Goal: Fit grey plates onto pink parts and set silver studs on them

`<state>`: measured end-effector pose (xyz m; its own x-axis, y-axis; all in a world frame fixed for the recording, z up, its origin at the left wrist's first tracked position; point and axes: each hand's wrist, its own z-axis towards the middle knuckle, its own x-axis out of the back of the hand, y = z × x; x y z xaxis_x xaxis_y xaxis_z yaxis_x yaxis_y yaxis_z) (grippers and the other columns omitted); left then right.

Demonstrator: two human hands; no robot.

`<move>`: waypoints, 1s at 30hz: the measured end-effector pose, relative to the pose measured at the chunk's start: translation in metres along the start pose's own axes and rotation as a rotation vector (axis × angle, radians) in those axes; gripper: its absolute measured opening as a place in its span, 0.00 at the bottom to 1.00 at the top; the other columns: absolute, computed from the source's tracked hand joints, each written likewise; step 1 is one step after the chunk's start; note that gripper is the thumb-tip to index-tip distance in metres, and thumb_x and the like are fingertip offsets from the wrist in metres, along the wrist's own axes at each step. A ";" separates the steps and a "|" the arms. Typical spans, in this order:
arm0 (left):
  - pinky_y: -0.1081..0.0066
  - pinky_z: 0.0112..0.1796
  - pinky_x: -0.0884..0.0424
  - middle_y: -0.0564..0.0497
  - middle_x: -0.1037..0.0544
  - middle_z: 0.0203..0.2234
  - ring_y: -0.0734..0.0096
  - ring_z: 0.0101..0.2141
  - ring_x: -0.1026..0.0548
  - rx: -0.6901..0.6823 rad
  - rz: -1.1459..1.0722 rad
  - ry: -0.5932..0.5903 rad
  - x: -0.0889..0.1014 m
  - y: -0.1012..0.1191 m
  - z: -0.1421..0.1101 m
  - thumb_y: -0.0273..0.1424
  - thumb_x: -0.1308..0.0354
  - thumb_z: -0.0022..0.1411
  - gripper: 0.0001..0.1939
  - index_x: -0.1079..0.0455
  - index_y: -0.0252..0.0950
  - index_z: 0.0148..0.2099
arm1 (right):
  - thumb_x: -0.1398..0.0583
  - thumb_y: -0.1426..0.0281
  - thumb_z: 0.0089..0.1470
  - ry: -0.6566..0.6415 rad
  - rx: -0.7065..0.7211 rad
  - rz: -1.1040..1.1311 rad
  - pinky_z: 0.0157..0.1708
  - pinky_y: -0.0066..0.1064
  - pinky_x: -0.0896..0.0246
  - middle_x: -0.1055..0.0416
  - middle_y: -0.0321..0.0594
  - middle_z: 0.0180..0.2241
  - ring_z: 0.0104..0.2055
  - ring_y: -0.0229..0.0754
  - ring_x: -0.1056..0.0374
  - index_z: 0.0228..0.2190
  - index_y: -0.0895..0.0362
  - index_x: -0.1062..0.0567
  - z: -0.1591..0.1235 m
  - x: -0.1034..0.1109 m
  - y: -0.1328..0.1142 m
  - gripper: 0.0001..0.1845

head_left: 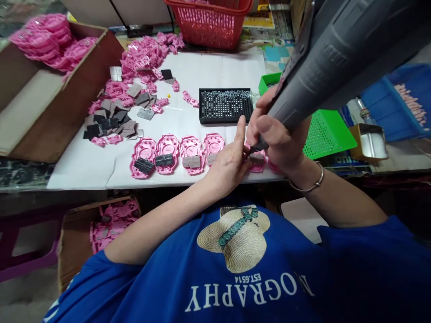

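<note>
a cardboard box loaded with pink plastic parts stands at the far left of a white-topped worktable, above a purple stool and a second box of pink pieces. next to it on the tabletop, a heap of small pink parts spills toward a scatter of gray and black plates. along the near edge runs a row of pink shells; the first two from the left carry dark plates, the next two gray ones. a red basket sits at the back, and a black tray of screws lies behind the row.

at center, a worker's left hand rests over the row, index finger straight, the others bent beside a pink shell topped with a gray plate; whether they grip it cannot be told. the right hand, a bangle at its wrist, wraps its fingers around a gray power tool, tilted with its tip down at that plate. beyond, a green perforated tray, a metal tin and a blue bin line the right side.
</note>
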<state>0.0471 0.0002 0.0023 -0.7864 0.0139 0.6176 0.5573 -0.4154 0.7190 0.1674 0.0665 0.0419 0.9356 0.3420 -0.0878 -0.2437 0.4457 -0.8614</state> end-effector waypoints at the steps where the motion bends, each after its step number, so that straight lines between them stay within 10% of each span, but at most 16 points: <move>1: 0.66 0.40 0.26 0.47 0.23 0.38 0.66 0.37 0.24 0.003 -0.005 -0.010 0.000 0.000 0.000 0.26 0.45 0.62 0.42 0.64 0.33 0.72 | 0.33 0.54 0.49 -0.011 0.025 0.042 0.23 0.32 0.35 0.34 0.27 0.21 0.18 0.35 0.38 0.38 0.49 0.27 0.002 0.000 -0.002 0.18; 9: 0.69 0.37 0.28 0.46 0.22 0.37 0.69 0.33 0.25 -0.047 0.084 -0.026 0.002 0.001 -0.002 0.24 0.47 0.64 0.45 0.72 0.33 0.73 | 0.33 0.62 0.51 0.146 0.307 0.018 0.13 0.30 0.50 0.34 0.30 0.24 0.16 0.31 0.42 0.39 0.51 0.23 0.015 0.038 -0.044 0.13; 17: 0.66 0.41 0.27 0.43 0.22 0.42 0.65 0.40 0.24 -0.256 0.270 -0.052 0.005 0.000 0.003 0.28 0.48 0.69 0.11 0.27 0.33 0.50 | 0.34 0.57 0.52 0.423 0.235 -0.308 0.18 0.33 0.49 0.35 0.29 0.22 0.17 0.37 0.41 0.40 0.44 0.25 0.001 0.105 -0.038 0.13; 30: 0.66 0.39 0.25 0.44 0.20 0.39 0.66 0.38 0.24 -0.262 0.282 -0.064 0.006 0.003 0.006 0.30 0.49 0.70 0.13 0.23 0.34 0.43 | 0.33 0.52 0.48 0.472 0.143 -0.329 0.20 0.34 0.47 0.39 0.28 0.20 0.18 0.37 0.42 0.37 0.43 0.30 -0.008 0.116 -0.027 0.17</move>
<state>0.0452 0.0044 0.0103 -0.5889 -0.0805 0.8042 0.6559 -0.6290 0.4173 0.2848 0.0876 0.0505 0.9724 -0.2232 -0.0685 0.0773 0.5846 -0.8077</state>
